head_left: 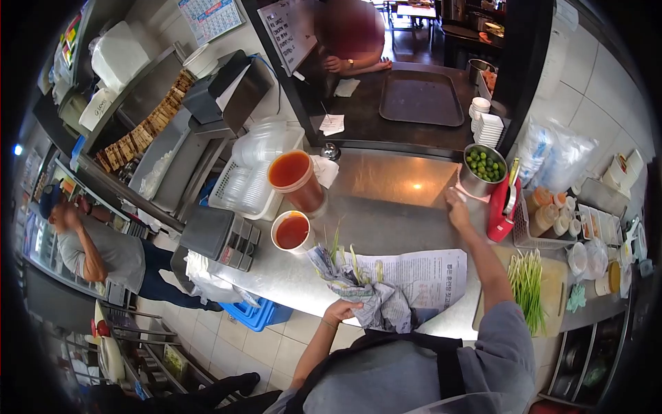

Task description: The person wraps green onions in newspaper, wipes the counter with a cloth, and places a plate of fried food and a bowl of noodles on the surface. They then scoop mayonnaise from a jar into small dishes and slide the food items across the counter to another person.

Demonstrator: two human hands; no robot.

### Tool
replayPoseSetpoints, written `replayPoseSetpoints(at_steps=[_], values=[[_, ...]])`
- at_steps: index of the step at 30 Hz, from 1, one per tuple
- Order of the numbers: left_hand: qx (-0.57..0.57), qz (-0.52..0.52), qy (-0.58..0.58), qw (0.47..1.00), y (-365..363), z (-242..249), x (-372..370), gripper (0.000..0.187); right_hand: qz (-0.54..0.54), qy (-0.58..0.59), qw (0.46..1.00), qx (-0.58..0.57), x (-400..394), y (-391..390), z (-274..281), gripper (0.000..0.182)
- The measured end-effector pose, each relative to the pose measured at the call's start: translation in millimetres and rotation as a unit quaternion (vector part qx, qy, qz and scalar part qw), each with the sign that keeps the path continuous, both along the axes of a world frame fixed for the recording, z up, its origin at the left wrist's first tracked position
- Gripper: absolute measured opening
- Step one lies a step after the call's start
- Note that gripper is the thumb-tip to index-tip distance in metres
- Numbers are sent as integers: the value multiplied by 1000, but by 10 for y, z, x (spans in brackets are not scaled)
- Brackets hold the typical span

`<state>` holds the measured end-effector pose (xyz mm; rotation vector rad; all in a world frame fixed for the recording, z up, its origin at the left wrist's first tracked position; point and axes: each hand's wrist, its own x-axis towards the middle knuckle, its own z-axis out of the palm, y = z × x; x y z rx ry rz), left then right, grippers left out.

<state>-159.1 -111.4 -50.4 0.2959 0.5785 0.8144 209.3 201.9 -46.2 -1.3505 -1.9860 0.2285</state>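
My left hand [340,312] is closed around a crumpled bundle of newspaper [389,303] at the counter's front edge. Green and yellowish leafy scraps [348,268] stick out of its top. A flat printed sheet of newspaper [434,272] spreads to the right of the bundle. My right arm stretches forward, and my right hand [456,205] is closed on a pink cloth [479,196] on the steel counter. Right beside the cloth stands a metal pot [476,181] holding small green limes [485,165]. The cloth is partly hidden by the pot.
Two tubs of red sauce [298,183] stand left of centre, near plastic containers [255,155]. Green stalks [526,290] lie on a cutting board [488,303] at right. A red holder [501,214] stands near squeeze bottles [545,217]. One person [350,34] leans beyond the pass; another [103,248] stands left.
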Motion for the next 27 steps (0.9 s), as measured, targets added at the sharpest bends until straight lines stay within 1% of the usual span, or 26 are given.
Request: replayPoseSetpoints(at_steps=[1, 4, 5, 7, 8, 10, 11, 12, 13, 14, 15, 17, 18, 19, 21, 23, 25, 26, 27], values=[[1, -5, -5, 1000, 8, -18, -12, 50, 23, -26, 999, -5, -94, -136, -3, 45], [16, -11, -39, 999, 10, -154, -48, 50, 127, 56, 990, -28, -289, -578, -71, 40], [2, -16, -25, 1000, 11, -176, -70, 52, 167, 41, 985, -18, -276, -753, -92, 39], [30, 4, -24, 999, 9, -51, -13, 52, 243, 6, 970, 5, -149, -1012, -77, 38], [41, 15, -25, 999, -13, -12, 14, 52, 241, 21, 970, -24, -36, -1058, -35, 38], [46, 5, -38, 998, -46, -28, -19, 53, 239, 54, 965, -90, 231, -1160, 47, 40], [47, 4, -47, 998, -89, -14, -47, 53, 161, 12, 983, -87, 331, -1179, 132, 38], [51, 4, -53, 997, -147, -5, -92, 53, 113, -12, 990, -83, 416, -1160, 145, 37], [34, -12, -100, 994, -197, -135, -161, 51, 66, -35, 995, -73, 553, -1088, 152, 37], [63, 0, -131, 989, -370, -480, -287, 52, 19, -57, 996, -60, 611, -1028, 141, 37], [95, 10, -160, 983, -607, -925, -444, 53, -15, -46, 997, -55, 553, -1035, 50, 39], [118, 64, -125, 983, -510, -733, -463, 56, -84, -15, 996, -17, 423, -815, -196, 42], [86, 120, -67, 987, -725, -333, -295, 59, -74, 2, 997, 19, 348, -781, -270, 41], [100, 118, -60, 986, -777, -231, -245, 61, -58, 44, 997, 29, 237, -846, -264, 39], [107, 111, -49, 987, -999, -161, -229, 64, -3, 42, 999, 24, 81, -1063, -143, 38], [87, 117, -53, 988, -1215, -167, -179, 61, 51, 16, 998, 45, 58, -1292, -26, 37], [68, 104, -48, 991, -1431, -248, -199, 60, 42, 7, 995, -86, 236, -1472, 210, 34], [60, 94, -43, 993, -1583, -342, -230, 59, 19, -52, 992, -113, 340, -1562, 416, 31], [7, 66, -58, 996, -1718, -395, -248, 59, -32, -90, 986, -136, 545, -1499, 249, 24]])
